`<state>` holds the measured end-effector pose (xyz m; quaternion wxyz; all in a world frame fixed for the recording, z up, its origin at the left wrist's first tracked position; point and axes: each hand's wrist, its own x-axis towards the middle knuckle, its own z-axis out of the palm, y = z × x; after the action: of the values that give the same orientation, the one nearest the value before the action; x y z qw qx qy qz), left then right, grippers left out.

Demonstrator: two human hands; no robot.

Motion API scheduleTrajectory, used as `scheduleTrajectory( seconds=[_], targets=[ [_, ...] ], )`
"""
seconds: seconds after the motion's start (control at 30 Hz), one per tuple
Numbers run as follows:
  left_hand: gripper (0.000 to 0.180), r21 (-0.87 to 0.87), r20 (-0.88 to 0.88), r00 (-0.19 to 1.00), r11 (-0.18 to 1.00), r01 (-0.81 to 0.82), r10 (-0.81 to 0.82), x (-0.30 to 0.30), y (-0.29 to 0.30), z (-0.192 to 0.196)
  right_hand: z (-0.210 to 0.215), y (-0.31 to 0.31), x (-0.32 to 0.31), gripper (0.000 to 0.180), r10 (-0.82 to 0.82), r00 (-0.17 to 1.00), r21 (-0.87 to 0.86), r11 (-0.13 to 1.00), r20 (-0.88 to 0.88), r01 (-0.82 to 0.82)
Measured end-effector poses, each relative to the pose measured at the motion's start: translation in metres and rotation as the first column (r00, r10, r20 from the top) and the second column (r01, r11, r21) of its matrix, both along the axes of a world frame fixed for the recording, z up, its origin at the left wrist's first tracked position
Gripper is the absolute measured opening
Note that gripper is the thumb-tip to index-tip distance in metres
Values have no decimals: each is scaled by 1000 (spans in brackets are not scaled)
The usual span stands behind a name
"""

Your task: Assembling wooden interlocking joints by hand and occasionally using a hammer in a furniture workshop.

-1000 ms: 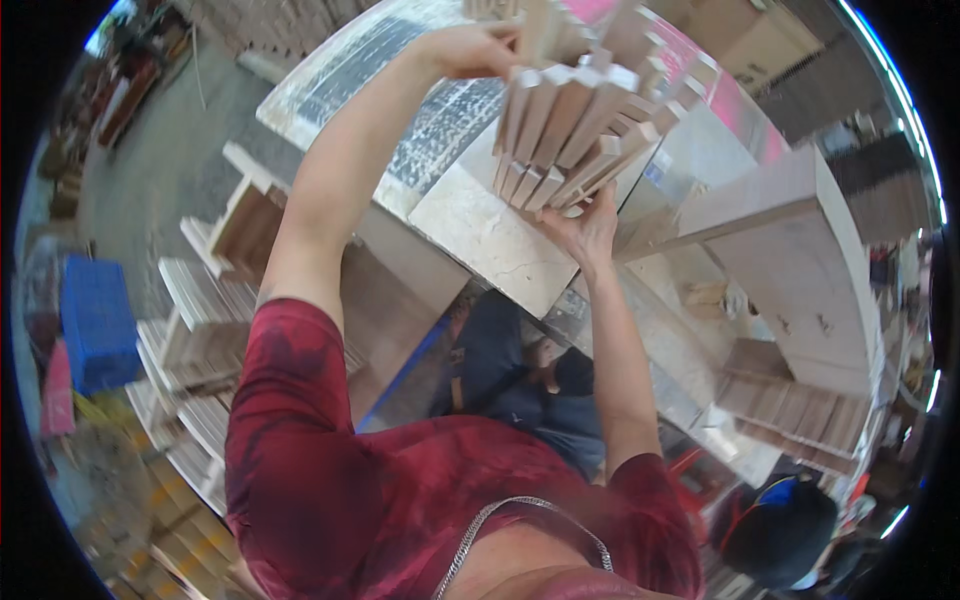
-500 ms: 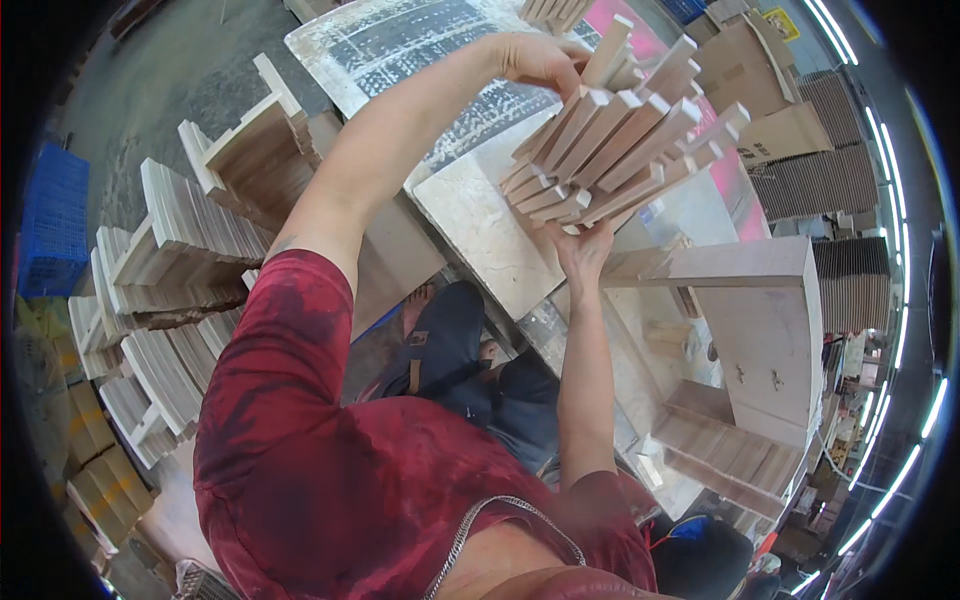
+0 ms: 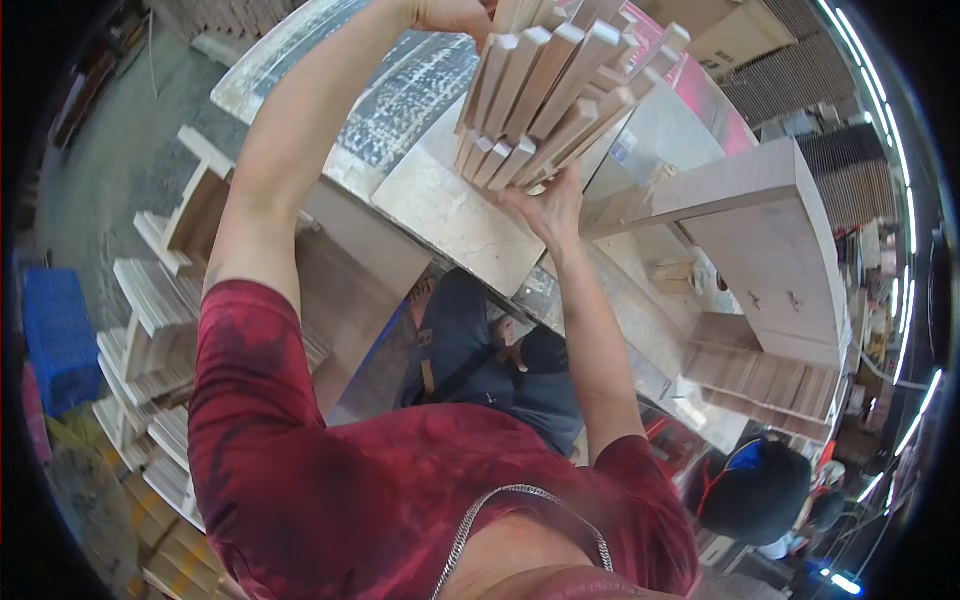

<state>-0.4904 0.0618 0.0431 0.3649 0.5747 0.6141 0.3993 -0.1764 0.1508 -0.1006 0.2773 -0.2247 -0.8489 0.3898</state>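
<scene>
A bundle of pale wooden slats [image 3: 545,85] stands roughly upright on a light board [image 3: 430,205], the slats' ends at uneven heights. My left hand [image 3: 455,14] reaches round the bundle's far left side, with its fingertips hidden behind the wood and the picture's upper edge. Low on the near side, my right hand [image 3: 553,205] presses against the slats, thumb and fingers spread round the corner. Between them the two hands clasp the bundle.
A wooden frame with a panel [image 3: 765,255] rises on the right, above a row of short wood pieces [image 3: 765,380]. On the left stand several stacks of wooden parts [image 3: 150,295] and a blue crate [image 3: 62,335]. Corrugated cardboard stacks [image 3: 850,170] are at the far right.
The view has shifted, so the bundle appears farther up and left. Both hands stay on the slats, which look more upright and closer together than before.
</scene>
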Motion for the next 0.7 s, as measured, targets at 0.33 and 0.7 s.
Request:
scheduleTrajectory(
  seconds=[0.33, 0.7],
  targets=[
    [70, -87, 51, 997, 995, -50, 54, -14, -1, -9, 22, -10, 3, 83, -15, 1000, 42, 999, 0, 15],
    [52, -215, -142, 990, 975, -49, 19, 18, -17, 35, 14, -9, 20, 103, 1, 987, 37, 999, 160, -7]
  ],
)
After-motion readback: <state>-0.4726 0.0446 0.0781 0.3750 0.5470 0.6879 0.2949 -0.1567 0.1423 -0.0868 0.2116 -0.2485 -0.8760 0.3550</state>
